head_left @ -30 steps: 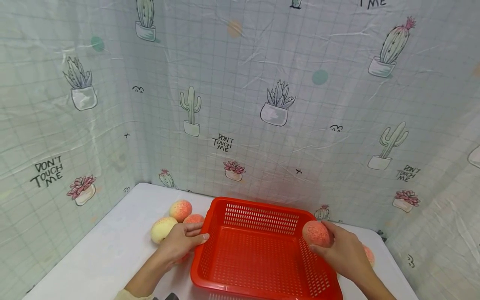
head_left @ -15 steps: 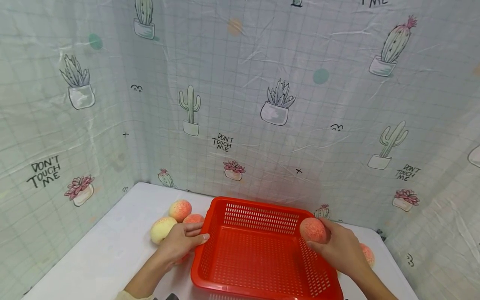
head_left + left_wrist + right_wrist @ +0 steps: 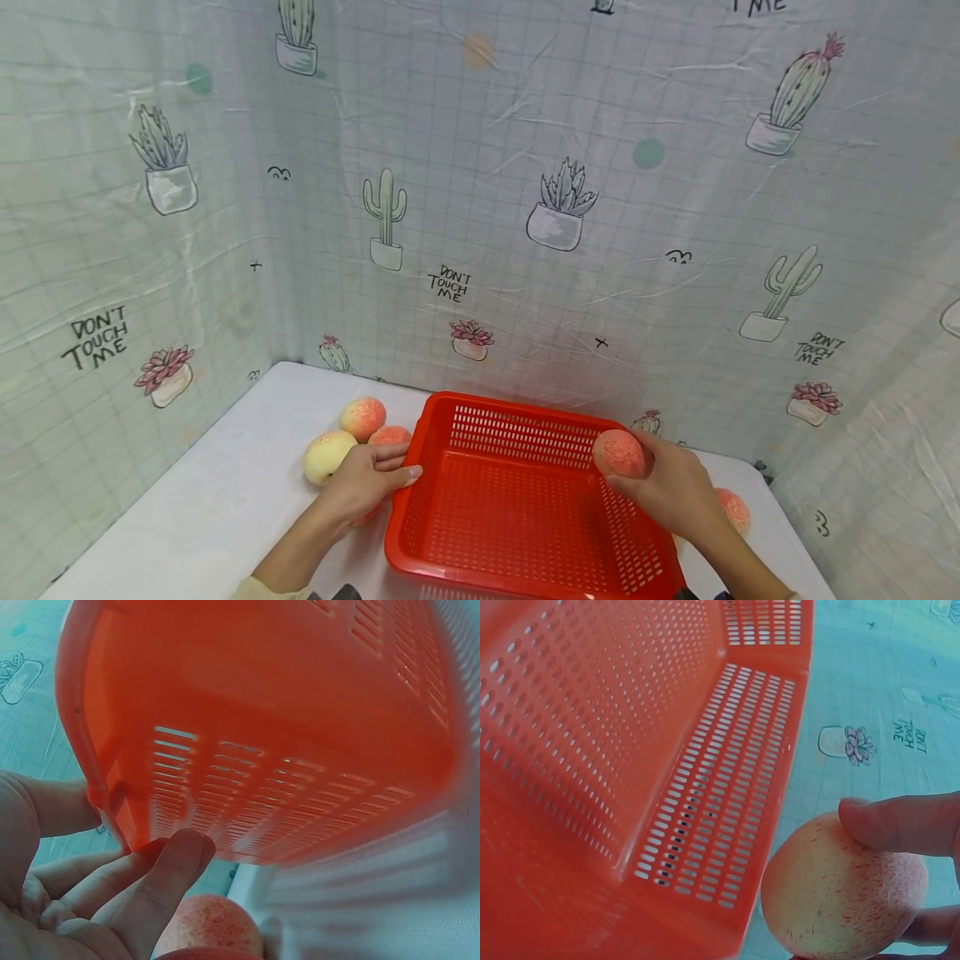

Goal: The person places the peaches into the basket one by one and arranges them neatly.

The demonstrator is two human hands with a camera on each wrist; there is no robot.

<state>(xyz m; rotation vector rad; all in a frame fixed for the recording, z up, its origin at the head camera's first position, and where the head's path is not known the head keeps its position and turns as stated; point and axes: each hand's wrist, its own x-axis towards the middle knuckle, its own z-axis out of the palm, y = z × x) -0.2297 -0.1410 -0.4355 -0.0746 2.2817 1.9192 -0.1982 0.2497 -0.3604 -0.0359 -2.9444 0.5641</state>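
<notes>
A red plastic basket (image 3: 517, 521) with slotted walls stands on the white table, and no fruit shows inside it. My left hand (image 3: 363, 483) grips its left rim, thumb over the edge; in the left wrist view the fingers (image 3: 161, 889) press the slotted outer wall. Above the basket's right rim, my right hand (image 3: 678, 492) holds a reddish peach (image 3: 619, 455) between thumb and fingers. Seen from the right wrist, that peach (image 3: 840, 892) looks pale yellow with red specks and is just beside the rim.
Left of the basket lie a yellow peach (image 3: 328, 457), a pink-and-yellow peach (image 3: 363, 418) and a pink peach (image 3: 389, 436), partly behind my left hand. Another peach (image 3: 732, 511) lies right of my right wrist. A cactus-print sheet (image 3: 480, 208) walls in the table (image 3: 187, 517).
My right hand has carried the peach slightly left and up, further over the basket's right rim. The left hand keeps its hold on the basket, which stays in place.
</notes>
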